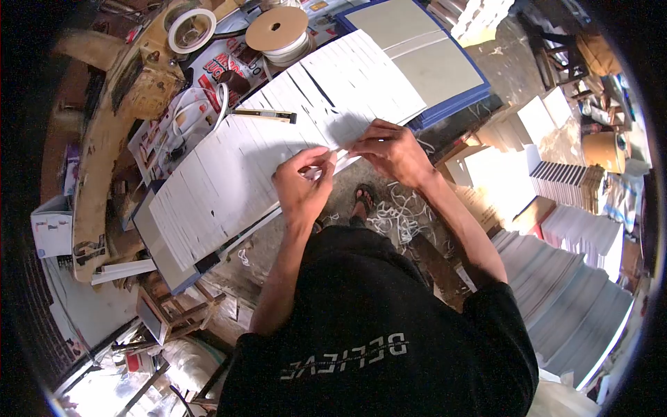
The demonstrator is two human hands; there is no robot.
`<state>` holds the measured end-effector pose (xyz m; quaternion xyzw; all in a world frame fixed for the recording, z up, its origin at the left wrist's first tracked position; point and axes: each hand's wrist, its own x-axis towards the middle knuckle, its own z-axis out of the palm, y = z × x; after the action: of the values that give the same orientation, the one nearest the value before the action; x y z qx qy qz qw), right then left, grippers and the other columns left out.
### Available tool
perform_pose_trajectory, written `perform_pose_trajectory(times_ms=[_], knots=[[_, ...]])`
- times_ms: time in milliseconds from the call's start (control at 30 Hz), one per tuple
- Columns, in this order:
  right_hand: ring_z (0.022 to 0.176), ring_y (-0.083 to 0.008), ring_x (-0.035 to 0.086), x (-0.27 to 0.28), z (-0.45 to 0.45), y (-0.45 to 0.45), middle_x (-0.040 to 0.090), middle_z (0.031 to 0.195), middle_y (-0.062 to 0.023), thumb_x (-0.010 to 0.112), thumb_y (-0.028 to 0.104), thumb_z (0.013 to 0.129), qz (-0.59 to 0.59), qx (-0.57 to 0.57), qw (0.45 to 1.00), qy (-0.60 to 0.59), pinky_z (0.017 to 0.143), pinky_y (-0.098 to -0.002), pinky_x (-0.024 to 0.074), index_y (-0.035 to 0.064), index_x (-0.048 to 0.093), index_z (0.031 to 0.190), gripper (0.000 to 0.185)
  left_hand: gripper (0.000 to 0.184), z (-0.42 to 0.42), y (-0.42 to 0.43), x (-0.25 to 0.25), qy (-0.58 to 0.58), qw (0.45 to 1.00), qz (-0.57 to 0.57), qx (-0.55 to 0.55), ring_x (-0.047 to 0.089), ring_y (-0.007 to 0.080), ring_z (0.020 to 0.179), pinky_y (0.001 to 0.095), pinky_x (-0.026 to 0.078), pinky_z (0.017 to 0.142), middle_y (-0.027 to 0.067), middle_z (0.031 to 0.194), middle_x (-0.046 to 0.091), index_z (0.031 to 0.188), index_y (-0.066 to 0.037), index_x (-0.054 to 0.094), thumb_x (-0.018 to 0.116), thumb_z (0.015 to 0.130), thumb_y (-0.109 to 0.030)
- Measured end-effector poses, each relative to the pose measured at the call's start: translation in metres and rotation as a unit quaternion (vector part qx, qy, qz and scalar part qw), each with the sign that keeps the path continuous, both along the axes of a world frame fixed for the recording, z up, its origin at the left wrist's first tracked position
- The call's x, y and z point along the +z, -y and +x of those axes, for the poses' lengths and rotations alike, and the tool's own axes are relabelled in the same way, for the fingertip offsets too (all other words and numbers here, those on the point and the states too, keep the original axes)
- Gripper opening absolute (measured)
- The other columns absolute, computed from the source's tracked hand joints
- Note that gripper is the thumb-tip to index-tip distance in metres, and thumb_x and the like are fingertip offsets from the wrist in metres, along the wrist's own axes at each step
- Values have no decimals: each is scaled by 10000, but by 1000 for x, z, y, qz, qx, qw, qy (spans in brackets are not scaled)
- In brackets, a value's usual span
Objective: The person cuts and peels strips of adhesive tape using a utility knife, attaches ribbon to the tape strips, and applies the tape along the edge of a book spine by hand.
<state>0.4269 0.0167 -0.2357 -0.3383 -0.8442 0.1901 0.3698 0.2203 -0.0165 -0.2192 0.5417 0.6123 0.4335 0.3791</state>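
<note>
A long row of white page blocks (229, 174) lies diagonally across the work surface, packed side by side. At its near edge my left hand (306, 182) curls with thumb and fingers pinched on a thin white strip (340, 157). Close to its right, my right hand (394, 151) pinches the same strip, fingers pressed together. The strip's ends are hard to make out. A cutter knife (267, 115) rests on top of the blocks, beyond my left hand. Blue-edged grey boards (427, 52) lie past the row's far end.
Behind the row stand a spool (276, 29) and a tape roll (191, 31), beside a loose white ribbon (221, 104). White scraps (399, 219) litter the floor near a foot (362, 198). Tall paper stacks (563, 299) rise at the right. A wooden stool (174, 313) is at lower left.
</note>
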Motion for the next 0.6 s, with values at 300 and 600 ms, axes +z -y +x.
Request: perform_pose_trajectory(times_ms=[300, 600], knots=[[836, -208, 686, 9, -16, 37, 731, 948, -81, 765, 48, 766, -136, -73, 988, -3, 741, -333, 589, 65, 747, 981, 216, 258, -58, 33, 41, -214, 974, -10, -68, 687, 198, 778, 304, 516, 697, 124, 841, 734, 956, 2, 749, 753, 872, -242], [908, -164, 691, -1, -102, 89, 705, 1056, -123, 724, 193, 920, -583, -82, 682, -434, 695, -266, 567, -19, 610, 1234, 396, 82, -131, 87, 75, -363, 927, 56, -74, 670, 252, 738, 337, 514, 678, 117, 814, 666, 910, -41, 733, 727, 846, -92]])
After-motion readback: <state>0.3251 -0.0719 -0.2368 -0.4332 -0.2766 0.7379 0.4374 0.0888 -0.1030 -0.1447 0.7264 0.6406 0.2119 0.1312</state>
